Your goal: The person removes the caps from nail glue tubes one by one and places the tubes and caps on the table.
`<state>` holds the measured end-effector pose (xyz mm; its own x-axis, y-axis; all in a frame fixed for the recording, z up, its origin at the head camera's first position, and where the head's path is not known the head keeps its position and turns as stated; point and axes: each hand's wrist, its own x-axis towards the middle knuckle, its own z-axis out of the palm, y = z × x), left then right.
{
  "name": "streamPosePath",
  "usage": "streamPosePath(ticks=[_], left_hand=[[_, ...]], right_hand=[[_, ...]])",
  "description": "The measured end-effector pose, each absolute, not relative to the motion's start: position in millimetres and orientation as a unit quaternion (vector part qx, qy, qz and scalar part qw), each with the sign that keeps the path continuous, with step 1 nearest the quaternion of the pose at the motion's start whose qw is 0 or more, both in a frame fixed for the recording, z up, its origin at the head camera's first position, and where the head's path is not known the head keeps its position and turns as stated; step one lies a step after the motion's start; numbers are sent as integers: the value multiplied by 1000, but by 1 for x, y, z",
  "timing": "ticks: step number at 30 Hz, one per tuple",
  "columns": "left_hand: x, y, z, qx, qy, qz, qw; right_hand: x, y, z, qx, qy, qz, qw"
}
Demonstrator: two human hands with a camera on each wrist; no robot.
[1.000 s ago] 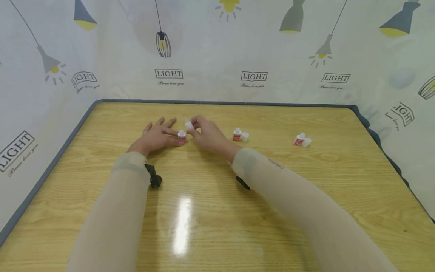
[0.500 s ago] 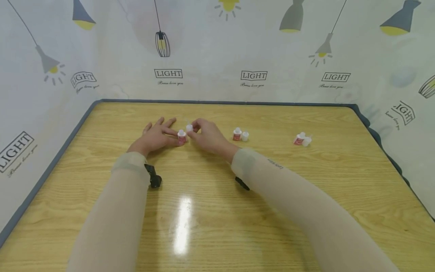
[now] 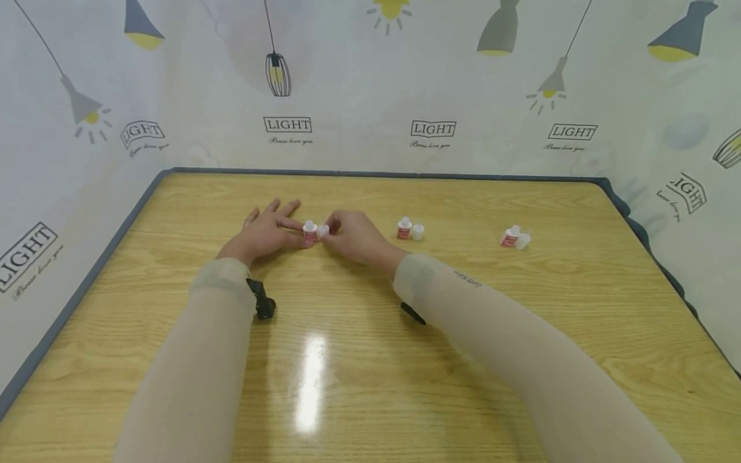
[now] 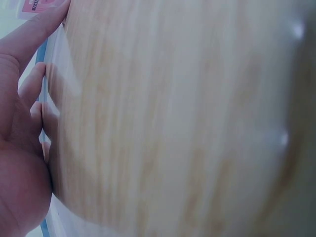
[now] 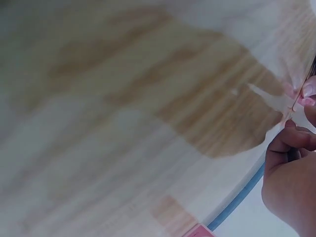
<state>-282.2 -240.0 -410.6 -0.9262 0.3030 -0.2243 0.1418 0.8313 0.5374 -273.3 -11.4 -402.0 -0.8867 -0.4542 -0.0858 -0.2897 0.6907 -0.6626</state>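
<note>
A small white bottle with a red label (image 3: 311, 234) stands upright toward the back left of the table, its cap off. My left hand (image 3: 265, 231) steadies it between thumb and index finger, the other fingers spread over the tabletop. In the left wrist view, the thumb (image 4: 34, 34) crosses just below the bottle's pink label (image 4: 37, 6). Close at the bottle's right side, my right hand (image 3: 357, 235) pinches a white cap (image 3: 323, 231) at table level. The right fingers partly cover that cap.
A second red-labelled bottle (image 3: 404, 229) stands to the right, a white cap (image 3: 418, 232) beside it. Farther right is a third bottle (image 3: 511, 236) with its cap (image 3: 523, 241) against it. Behind the wooden table (image 3: 359, 360) rises a lamp-patterned wall (image 3: 359, 83).
My right hand has lowered the white cap from above and behind the bottle down to the table on its right. The left hand and bottle have stayed in place.
</note>
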Motion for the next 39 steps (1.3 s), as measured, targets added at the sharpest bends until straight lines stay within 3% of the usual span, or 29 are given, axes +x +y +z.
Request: streamPosePath(ticks=[13,39], left_hand=[[-282,-239,-409,118,944,267,154],[-285,-242,-414,123,943,272,150]], right_hand=[[-274,-11,-405,-222,918,-309,108],[-276,-13,-403,-206,926,-287,136]])
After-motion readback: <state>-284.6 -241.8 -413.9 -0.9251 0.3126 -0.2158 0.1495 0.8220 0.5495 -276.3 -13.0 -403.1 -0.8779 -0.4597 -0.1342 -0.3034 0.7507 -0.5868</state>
